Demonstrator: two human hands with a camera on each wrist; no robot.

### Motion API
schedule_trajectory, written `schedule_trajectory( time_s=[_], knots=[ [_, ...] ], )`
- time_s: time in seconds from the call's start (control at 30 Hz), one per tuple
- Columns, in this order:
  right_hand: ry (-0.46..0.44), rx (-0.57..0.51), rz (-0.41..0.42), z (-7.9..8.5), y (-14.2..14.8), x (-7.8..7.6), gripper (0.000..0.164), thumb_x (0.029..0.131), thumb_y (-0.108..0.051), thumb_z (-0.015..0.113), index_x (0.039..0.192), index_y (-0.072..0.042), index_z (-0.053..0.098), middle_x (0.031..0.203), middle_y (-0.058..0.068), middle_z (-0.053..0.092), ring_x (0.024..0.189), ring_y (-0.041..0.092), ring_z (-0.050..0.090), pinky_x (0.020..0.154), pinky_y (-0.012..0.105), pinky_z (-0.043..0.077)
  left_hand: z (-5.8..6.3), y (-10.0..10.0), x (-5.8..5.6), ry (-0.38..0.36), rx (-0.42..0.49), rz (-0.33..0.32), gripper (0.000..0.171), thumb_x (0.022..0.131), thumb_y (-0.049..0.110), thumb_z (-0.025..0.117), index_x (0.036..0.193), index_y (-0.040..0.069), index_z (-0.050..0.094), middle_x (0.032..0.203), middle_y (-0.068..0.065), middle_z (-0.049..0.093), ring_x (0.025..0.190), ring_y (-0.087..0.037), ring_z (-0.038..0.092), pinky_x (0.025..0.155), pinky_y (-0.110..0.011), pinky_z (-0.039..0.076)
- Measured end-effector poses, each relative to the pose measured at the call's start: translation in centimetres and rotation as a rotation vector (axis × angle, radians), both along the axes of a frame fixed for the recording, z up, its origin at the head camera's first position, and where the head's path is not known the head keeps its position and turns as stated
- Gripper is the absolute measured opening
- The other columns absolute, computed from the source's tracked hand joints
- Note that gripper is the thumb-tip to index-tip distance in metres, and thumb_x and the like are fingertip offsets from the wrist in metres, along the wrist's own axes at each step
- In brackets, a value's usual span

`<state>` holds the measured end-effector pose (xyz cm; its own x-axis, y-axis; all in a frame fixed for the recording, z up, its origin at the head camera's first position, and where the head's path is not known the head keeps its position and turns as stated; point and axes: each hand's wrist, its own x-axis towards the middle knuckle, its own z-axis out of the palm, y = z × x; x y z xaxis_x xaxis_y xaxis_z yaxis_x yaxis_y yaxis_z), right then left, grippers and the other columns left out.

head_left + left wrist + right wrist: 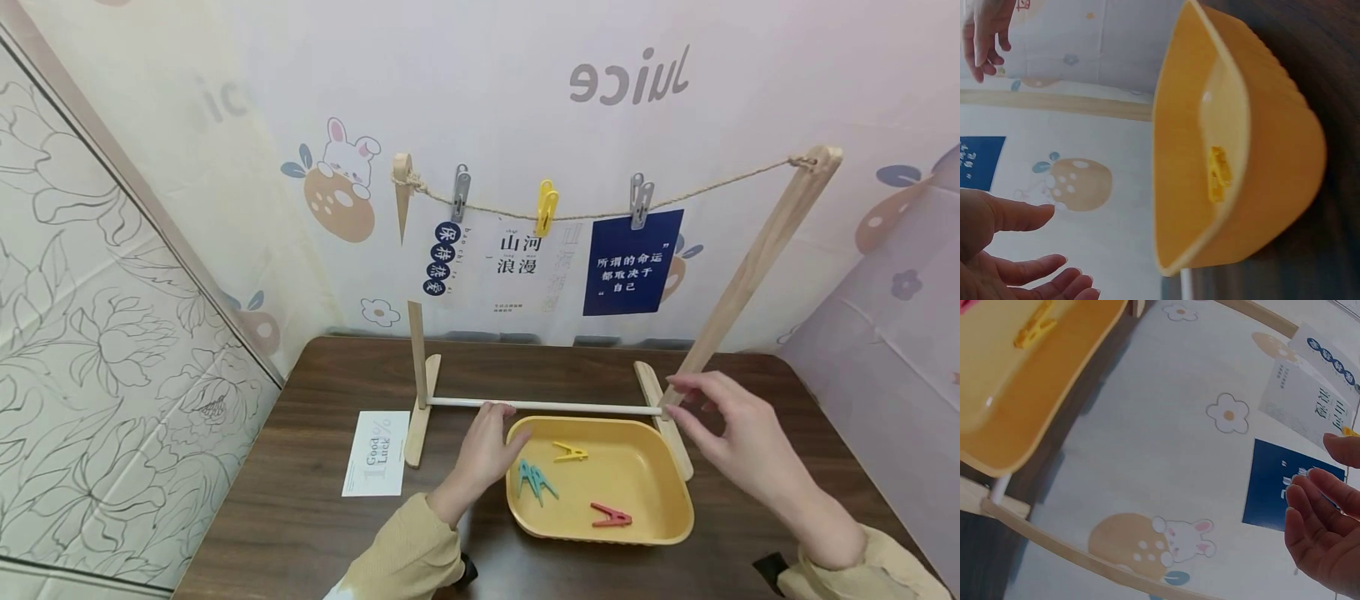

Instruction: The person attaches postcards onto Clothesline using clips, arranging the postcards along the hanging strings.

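Observation:
My left hand (483, 446) hovers by the left rim of a yellow basin (645, 475), fingers relaxed and holding nothing. Empty too is my right hand (746, 437), raised right of the basin near the wooden post, its fingers loosely bent. Inside the basin lie a yellow clothespin (570, 452), teal clothespins (534, 482) and a red clothespin (612, 516). From a twine line (720, 188) hang a white card (444, 260) under a grey clothespin (460, 193), another white card (517, 271) under a yellow clothespin (546, 207), and a navy card (633, 265) under a grey clothespin (640, 201).
A wooden stand carries the twine between its left post (417, 350) and right post (757, 250), joined low by a white rod (555, 407). On the dark table (300, 500), left of the stand, lies a white "Good Luck" card (377, 454). A printed curtain (480, 100) hangs behind.

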<state>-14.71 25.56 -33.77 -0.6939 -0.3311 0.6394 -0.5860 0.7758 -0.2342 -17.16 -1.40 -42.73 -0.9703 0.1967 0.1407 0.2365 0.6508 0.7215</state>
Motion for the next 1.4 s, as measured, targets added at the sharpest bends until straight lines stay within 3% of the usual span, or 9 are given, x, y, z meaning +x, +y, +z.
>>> schedule_trajectory(
  time_s=[0.2,0.37,0.53,0.73,0.97,1.1,1.23,1.4],
  knots=[
    [-0.074,0.013,0.018,-2.4,-0.5,0.6,0.045,0.059,-0.001,0.078,0.099,-0.004,0.059,0.085,-0.003,0.057,0.074,0.006,0.049,0.065,0.008,0.038,-1.7,-0.3,0.3,-0.073,-0.005,0.037,0.040,0.079,0.019,0.067,0.107,-0.005,0.054,0.096,-0.013,0.052,0.086,-0.023,0.052,0.071,-0.034,0.045],
    [-0.132,0.005,0.032,-4.2,-0.9,0.8,0.044,0.060,-0.003,0.079,0.099,-0.006,0.059,0.088,-0.004,0.058,0.076,0.011,0.052,0.062,0.017,0.042,-2.8,-0.6,0.5,-0.114,0.017,0.043,0.042,0.078,0.018,0.067,0.109,-0.007,0.052,0.095,-0.014,0.053,0.082,-0.022,0.051,0.069,-0.034,0.044],
    [-0.227,-0.003,0.059,-6.0,-1.3,1.1,0.040,0.064,-0.006,0.077,0.100,-0.006,0.059,0.092,-0.003,0.059,0.077,0.010,0.053,0.061,0.028,0.047,-3.9,-0.6,0.7,-0.164,0.083,0.039,0.039,0.077,0.012,0.068,0.105,-0.010,0.052,0.087,-0.013,0.053,0.071,-0.020,0.052,0.060,-0.027,0.044],
    [-0.364,0.004,0.081,-8.3,-1.6,1.4,0.038,0.070,-0.012,0.075,0.103,-0.008,0.057,0.096,-0.004,0.058,0.079,0.007,0.053,0.063,0.028,0.046,-5.1,-0.6,1.0,-0.190,0.131,0.046,0.029,0.076,0.006,0.068,0.096,-0.009,0.053,0.075,-0.009,0.052,0.058,-0.009,0.046,0.051,-0.022,0.040],
    [-0.508,-0.013,0.091,-10.7,-1.5,1.6,0.034,0.075,-0.023,0.071,0.103,-0.010,0.056,0.098,-0.004,0.056,0.079,0.010,0.054,0.063,0.030,0.046,-5.8,-0.6,1.2,-0.210,0.160,0.053,0.023,0.076,0.004,0.066,0.093,-0.008,0.054,0.066,-0.002,0.049,0.052,-0.008,0.045,0.046,-0.020,0.040],
    [-0.500,-0.004,0.120,-12.0,-1.5,1.6,0.033,0.074,-0.018,0.072,0.101,-0.008,0.056,0.095,-0.003,0.056,0.077,0.009,0.053,0.062,0.030,0.046,-6.2,-0.6,1.3,-0.264,0.212,0.047,0.025,0.077,-0.001,0.064,0.097,-0.010,0.052,0.063,-0.002,0.049,0.045,-0.016,0.054,0.041,-0.021,0.043],
    [-0.476,0.022,0.142,-13.0,-1.6,1.6,0.032,0.071,-0.012,0.072,0.099,-0.004,0.057,0.093,-0.002,0.057,0.075,0.010,0.053,0.063,0.030,0.046,-6.5,-0.5,1.3,-0.312,0.283,0.049,0.023,0.077,-0.005,0.063,0.096,-0.011,0.051,0.063,-0.004,0.048,0.046,-0.023,0.057,0.042,-0.030,0.048],
    [-0.538,0.061,0.129,-13.7,-1.9,1.8,0.031,0.073,-0.010,0.070,0.100,0.000,0.057,0.095,0.004,0.058,0.077,0.017,0.055,0.064,0.029,0.046,-6.5,-0.4,1.3,-0.329,0.321,0.056,0.018,0.076,-0.007,0.063,0.090,-0.011,0.052,0.062,-0.005,0.048,0.043,-0.021,0.056,0.045,-0.038,0.049]
  ],
)
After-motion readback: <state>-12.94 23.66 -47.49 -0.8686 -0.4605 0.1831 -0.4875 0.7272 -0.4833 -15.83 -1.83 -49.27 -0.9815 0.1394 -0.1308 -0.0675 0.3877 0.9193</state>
